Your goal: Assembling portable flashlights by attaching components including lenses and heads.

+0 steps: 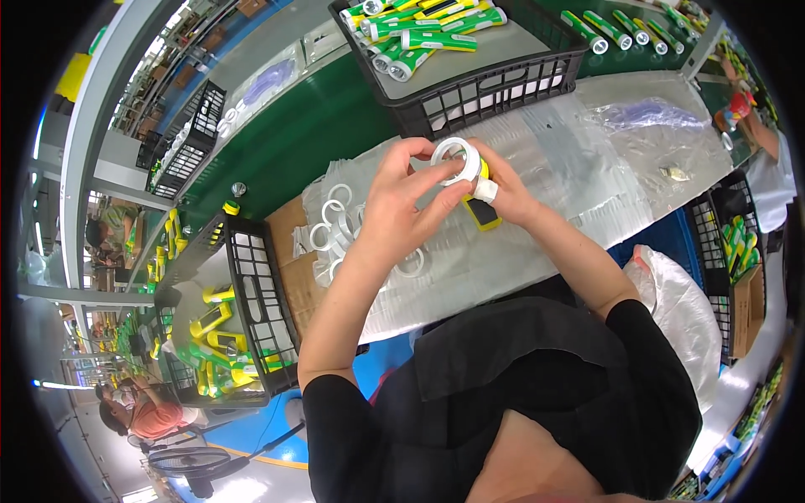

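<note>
Above the plastic-covered bench, both my hands are together around one flashlight. My right hand (508, 189) is closed round the yellow-and-black flashlight (484, 215), whose body slants down below the fingers. At the flashlight's head end is a white ring (474, 163); how far it is seated I cannot tell. My left hand (397, 199) grips this ring between thumb and fingers, with one finger reaching across its opening. A white wrap (485, 190) covers part of a right-hand digit. Several loose white rings (341, 238) lie beside my left forearm.
Ahead stands a black crate (490, 102) with green-and-yellow flashlights on a grey sheet. Another black crate (267, 306) of flashlights is at my left. Several flashlights (584, 33) lie at the far right. Clear plastic film (650, 115) rests on the bench. A co-worker (767, 180) is at right.
</note>
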`<state>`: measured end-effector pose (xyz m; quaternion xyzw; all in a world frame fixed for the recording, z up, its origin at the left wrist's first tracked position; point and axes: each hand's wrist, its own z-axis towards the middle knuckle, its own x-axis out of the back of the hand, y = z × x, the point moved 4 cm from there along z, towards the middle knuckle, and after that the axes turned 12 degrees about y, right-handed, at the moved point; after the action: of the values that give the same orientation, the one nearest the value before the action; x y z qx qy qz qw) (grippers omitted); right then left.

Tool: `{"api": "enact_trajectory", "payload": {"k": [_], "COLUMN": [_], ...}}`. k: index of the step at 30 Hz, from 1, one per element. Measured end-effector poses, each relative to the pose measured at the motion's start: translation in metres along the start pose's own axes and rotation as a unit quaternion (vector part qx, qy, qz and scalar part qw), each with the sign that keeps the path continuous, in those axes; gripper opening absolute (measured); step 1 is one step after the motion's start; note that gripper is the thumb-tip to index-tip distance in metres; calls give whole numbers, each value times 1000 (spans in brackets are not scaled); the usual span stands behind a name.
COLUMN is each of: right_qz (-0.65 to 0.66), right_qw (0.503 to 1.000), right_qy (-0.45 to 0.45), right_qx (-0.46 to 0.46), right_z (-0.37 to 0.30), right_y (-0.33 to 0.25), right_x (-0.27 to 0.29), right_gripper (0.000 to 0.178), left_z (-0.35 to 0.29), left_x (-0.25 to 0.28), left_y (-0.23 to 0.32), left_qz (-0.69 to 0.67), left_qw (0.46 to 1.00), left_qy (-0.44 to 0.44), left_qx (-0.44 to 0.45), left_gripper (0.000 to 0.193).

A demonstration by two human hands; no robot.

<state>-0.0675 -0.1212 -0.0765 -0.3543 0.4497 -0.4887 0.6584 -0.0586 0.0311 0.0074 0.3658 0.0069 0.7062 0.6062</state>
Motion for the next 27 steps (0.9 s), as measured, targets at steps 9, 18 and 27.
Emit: {"api": "enact_trajectory", "payload": {"k": [9, 18, 27], "right_qz": [-308, -576, -560], "right_qw": [920, 749, 753], "right_qy": [-36, -304, -346], "right_qx": [241, 120, -10], "right_z": [-3, 18, 31], "right_y": [-58, -135, -134], "right_x": [39, 21, 24], "right_gripper": [56, 40, 44], "left_z": [1, 0, -3], "left_x": [-12, -60, -63], "left_y": [8, 13, 11], "left_qz": [-9, -101, -114], "left_qw": [998, 993, 993], "left_qy": [-53, -38, -16], "left_qx": [-21, 53, 8], "left_gripper": [38, 39, 38]}}
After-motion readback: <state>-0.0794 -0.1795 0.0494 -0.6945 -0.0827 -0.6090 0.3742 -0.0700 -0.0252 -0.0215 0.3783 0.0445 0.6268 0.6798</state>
